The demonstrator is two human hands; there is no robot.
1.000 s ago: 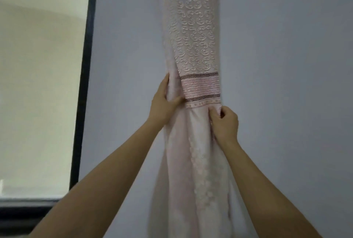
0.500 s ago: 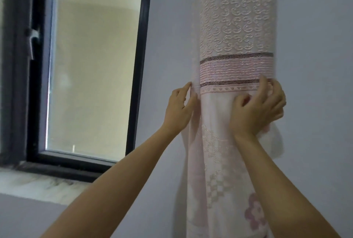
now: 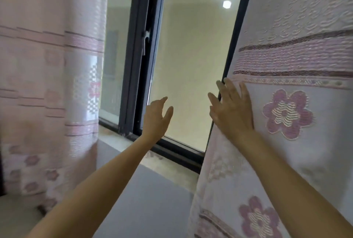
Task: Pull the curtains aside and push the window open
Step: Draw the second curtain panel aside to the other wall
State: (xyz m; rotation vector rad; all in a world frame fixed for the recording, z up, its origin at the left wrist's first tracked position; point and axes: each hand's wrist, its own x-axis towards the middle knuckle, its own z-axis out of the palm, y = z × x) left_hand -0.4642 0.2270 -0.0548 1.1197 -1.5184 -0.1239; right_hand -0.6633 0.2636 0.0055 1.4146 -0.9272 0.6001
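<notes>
A dark-framed window (image 3: pixel 193 69) fills the middle, its pane between two pink flowered curtains. The left curtain (image 3: pixel 49 77) hangs bunched at the left edge. The right curtain (image 3: pixel 298 69) hangs at the right and overlaps the window frame's right edge. My right hand (image 3: pixel 232 110) lies flat with spread fingers on the right curtain's inner edge, holding nothing. My left hand (image 3: pixel 157 118) is raised in front of the pane's lower part, fingers apart and empty, not touching the glass as far as I can tell. A window handle (image 3: pixel 146 36) sits on the dark centre post, above my left hand.
A pale stone sill (image 3: pixel 162 163) runs under the window frame, with a grey wall (image 3: pixel 152 205) below it. A second pane (image 3: pixel 112 60) lies left of the centre post, partly behind the left curtain.
Both hands have let go of the gathered right curtain. The view swung left, bringing the window to the centre. My left hand moved in front of the pane; my right hand now rests flat on the curtain.
</notes>
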